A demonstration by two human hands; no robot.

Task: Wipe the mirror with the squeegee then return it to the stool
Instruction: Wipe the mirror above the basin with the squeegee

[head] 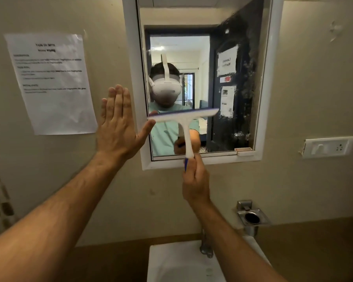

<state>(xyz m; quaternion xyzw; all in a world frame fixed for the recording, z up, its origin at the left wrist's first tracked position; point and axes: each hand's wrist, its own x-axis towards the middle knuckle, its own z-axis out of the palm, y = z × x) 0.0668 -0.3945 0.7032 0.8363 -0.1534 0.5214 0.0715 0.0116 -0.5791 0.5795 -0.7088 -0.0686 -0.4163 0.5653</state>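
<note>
A white-framed mirror (271, 82) hangs on the beige wall in front of me. My right hand (196, 178) grips the blue end of a white T-shaped squeegee (184, 123). Its blade lies roughly level across the lower middle of the glass. My left hand (118, 127) is flat against the wall and the mirror's left frame, fingers together pointing up, thumb spread toward the blade's left end. The right part of the glass looks streaked. No stool is in view.
A printed paper sheet (51, 82) is taped to the wall at left. A white switch plate (328, 146) sits right of the mirror. Below are a metal soap holder (253, 217), a tap (206, 247) and a white sink (171, 263).
</note>
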